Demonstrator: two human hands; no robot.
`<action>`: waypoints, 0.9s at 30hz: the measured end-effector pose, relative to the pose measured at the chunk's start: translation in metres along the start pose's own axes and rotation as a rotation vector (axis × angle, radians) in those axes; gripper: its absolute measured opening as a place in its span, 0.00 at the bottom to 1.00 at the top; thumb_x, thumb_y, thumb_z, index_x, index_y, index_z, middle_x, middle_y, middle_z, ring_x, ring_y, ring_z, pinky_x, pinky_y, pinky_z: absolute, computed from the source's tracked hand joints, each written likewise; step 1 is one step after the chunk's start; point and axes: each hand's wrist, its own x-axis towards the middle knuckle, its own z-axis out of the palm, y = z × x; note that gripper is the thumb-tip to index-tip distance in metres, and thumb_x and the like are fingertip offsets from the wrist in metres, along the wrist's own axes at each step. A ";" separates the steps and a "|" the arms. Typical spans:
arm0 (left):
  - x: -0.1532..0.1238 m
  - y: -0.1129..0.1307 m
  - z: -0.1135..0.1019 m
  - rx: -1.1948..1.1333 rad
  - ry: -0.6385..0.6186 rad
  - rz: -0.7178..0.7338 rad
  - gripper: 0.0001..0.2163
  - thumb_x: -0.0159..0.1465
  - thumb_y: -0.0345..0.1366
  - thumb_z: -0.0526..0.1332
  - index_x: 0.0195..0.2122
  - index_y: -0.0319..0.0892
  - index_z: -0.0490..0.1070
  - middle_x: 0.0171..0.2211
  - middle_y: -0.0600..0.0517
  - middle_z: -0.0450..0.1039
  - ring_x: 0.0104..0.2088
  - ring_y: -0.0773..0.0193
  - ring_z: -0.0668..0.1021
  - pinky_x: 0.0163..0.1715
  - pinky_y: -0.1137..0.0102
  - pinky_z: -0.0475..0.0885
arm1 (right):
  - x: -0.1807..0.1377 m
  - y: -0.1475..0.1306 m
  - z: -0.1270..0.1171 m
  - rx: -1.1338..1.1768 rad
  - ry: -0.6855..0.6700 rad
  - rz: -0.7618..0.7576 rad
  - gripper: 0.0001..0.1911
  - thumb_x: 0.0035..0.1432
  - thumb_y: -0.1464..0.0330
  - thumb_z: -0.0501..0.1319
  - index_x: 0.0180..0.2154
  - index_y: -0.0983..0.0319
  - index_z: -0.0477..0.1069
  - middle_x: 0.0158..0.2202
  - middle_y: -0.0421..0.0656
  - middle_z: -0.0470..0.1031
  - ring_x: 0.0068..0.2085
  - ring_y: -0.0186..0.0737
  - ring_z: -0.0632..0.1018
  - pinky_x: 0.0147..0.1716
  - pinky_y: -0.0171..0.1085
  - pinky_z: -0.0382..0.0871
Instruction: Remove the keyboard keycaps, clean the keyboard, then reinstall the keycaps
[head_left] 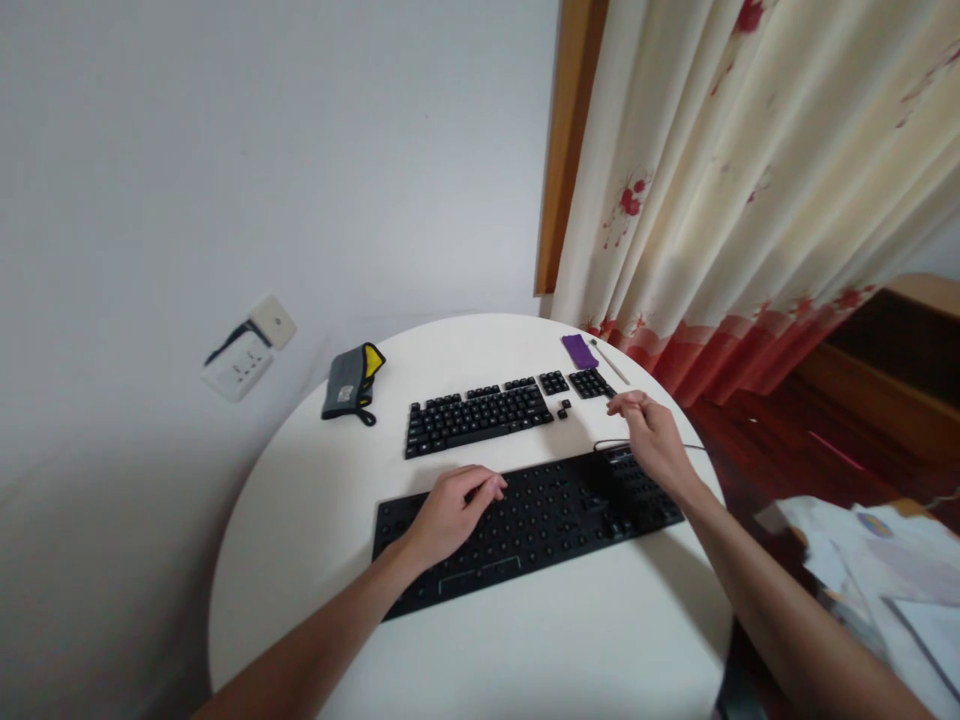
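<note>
A black keyboard base [525, 530] with its keycaps off lies slantwise on the table's near half, its bare switch posts showing. Over its left part rests my left hand [454, 512], fingers curled in toward the thumb; anything inside them is hidden. My right hand [646, 432] is above the base's far right end, fingers pinched together beside the number-pad keycaps [590, 384]. Whatever is between those fingertips is too small to tell. Beyond the base, loose black keycaps [480, 418] are laid out in keyboard order, with a few single keycaps [563, 410] apart from them.
On the round white table [300, 540] stands a grey and yellow cloth pouch [349, 382] at the left. A purple cloth [579, 351] and a thin pale stick, perhaps a brush [611, 362], lie at the back right. A cable [694, 446] runs off the right edge.
</note>
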 end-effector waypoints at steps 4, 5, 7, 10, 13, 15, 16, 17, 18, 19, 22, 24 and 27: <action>0.001 -0.001 0.000 0.022 -0.008 0.006 0.13 0.70 0.38 0.54 0.35 0.42 0.76 0.34 0.53 0.79 0.37 0.63 0.79 0.42 0.70 0.70 | -0.041 -0.005 -0.022 0.066 -0.029 0.043 0.26 0.69 0.55 0.43 0.35 0.61 0.74 0.30 0.43 0.72 0.34 0.40 0.72 0.36 0.37 0.63; 0.001 -0.001 0.000 0.028 -0.008 0.006 0.13 0.70 0.38 0.54 0.35 0.42 0.77 0.34 0.53 0.79 0.37 0.63 0.79 0.42 0.69 0.70 | -0.052 -0.003 -0.025 0.081 -0.069 0.107 0.26 0.69 0.54 0.43 0.35 0.61 0.73 0.27 0.41 0.70 0.30 0.39 0.71 0.33 0.37 0.62; 0.002 -0.001 0.001 0.039 -0.009 0.005 0.13 0.70 0.38 0.54 0.35 0.42 0.77 0.34 0.53 0.79 0.36 0.63 0.79 0.42 0.69 0.71 | -0.071 0.002 -0.026 0.137 -0.146 0.235 0.26 0.68 0.52 0.45 0.34 0.61 0.72 0.21 0.38 0.64 0.24 0.37 0.67 0.26 0.36 0.59; 0.003 -0.002 0.001 0.050 -0.014 0.004 0.13 0.70 0.39 0.54 0.35 0.42 0.77 0.33 0.53 0.79 0.36 0.63 0.79 0.42 0.69 0.71 | -0.094 0.010 -0.022 0.220 -0.214 0.322 0.24 0.66 0.51 0.49 0.30 0.61 0.69 0.18 0.35 0.58 0.21 0.34 0.62 0.22 0.34 0.54; 0.003 -0.002 0.002 0.052 -0.017 0.004 0.13 0.70 0.40 0.54 0.35 0.42 0.77 0.33 0.53 0.79 0.36 0.62 0.79 0.41 0.68 0.72 | -0.106 0.015 -0.018 0.233 -0.221 0.325 0.23 0.66 0.52 0.50 0.28 0.61 0.67 0.18 0.35 0.60 0.20 0.33 0.62 0.21 0.34 0.53; 0.003 -0.002 0.003 0.053 -0.017 0.002 0.13 0.70 0.40 0.54 0.35 0.42 0.77 0.33 0.53 0.80 0.36 0.62 0.79 0.41 0.68 0.72 | -0.110 0.016 -0.016 0.230 -0.213 0.319 0.23 0.66 0.53 0.50 0.27 0.61 0.67 0.18 0.36 0.62 0.21 0.33 0.63 0.22 0.34 0.54; 0.003 -0.002 0.003 0.054 -0.018 0.001 0.13 0.70 0.39 0.54 0.35 0.42 0.77 0.33 0.53 0.80 0.36 0.62 0.79 0.41 0.68 0.72 | -0.112 0.016 -0.015 0.232 -0.210 0.315 0.23 0.66 0.53 0.50 0.27 0.61 0.67 0.18 0.36 0.62 0.21 0.33 0.64 0.22 0.34 0.55; 0.003 -0.001 0.003 0.055 -0.020 0.000 0.13 0.70 0.39 0.54 0.35 0.42 0.77 0.33 0.53 0.80 0.36 0.62 0.79 0.42 0.68 0.72 | -0.113 0.016 -0.014 0.234 -0.206 0.312 0.23 0.66 0.53 0.50 0.27 0.61 0.67 0.18 0.36 0.62 0.21 0.34 0.64 0.22 0.34 0.55; 0.003 -0.001 0.002 0.057 -0.021 0.001 0.13 0.70 0.39 0.54 0.35 0.42 0.76 0.34 0.53 0.80 0.36 0.62 0.79 0.42 0.68 0.72 | -0.114 0.015 -0.012 0.235 -0.199 0.310 0.23 0.66 0.53 0.50 0.27 0.61 0.67 0.18 0.36 0.62 0.21 0.34 0.64 0.23 0.34 0.56; 0.003 -0.001 0.002 0.058 -0.022 0.003 0.13 0.70 0.39 0.54 0.35 0.42 0.76 0.34 0.52 0.80 0.36 0.62 0.79 0.42 0.68 0.72 | -0.115 0.014 -0.011 0.232 -0.194 0.308 0.22 0.67 0.54 0.49 0.27 0.61 0.66 0.18 0.36 0.62 0.21 0.34 0.64 0.23 0.34 0.56; 0.003 -0.001 0.002 0.061 -0.025 0.010 0.14 0.70 0.40 0.53 0.35 0.42 0.76 0.34 0.52 0.80 0.36 0.62 0.79 0.42 0.68 0.72 | -0.119 0.012 -0.007 0.162 -0.200 0.267 0.22 0.67 0.55 0.48 0.27 0.61 0.65 0.19 0.36 0.62 0.21 0.34 0.65 0.23 0.33 0.56; 0.003 -0.001 0.002 0.064 -0.027 0.013 0.14 0.70 0.40 0.53 0.34 0.42 0.76 0.34 0.52 0.80 0.36 0.62 0.79 0.42 0.68 0.72 | -0.123 0.010 -0.003 0.039 -0.213 0.189 0.22 0.68 0.56 0.47 0.26 0.60 0.65 0.19 0.37 0.64 0.21 0.34 0.65 0.24 0.34 0.55; 0.003 0.000 0.002 0.065 -0.031 0.018 0.14 0.70 0.40 0.53 0.34 0.42 0.76 0.33 0.52 0.79 0.36 0.61 0.79 0.42 0.68 0.72 | -0.128 0.006 0.002 -0.219 -0.202 0.060 0.21 0.69 0.58 0.46 0.26 0.59 0.64 0.20 0.40 0.68 0.21 0.35 0.68 0.24 0.36 0.52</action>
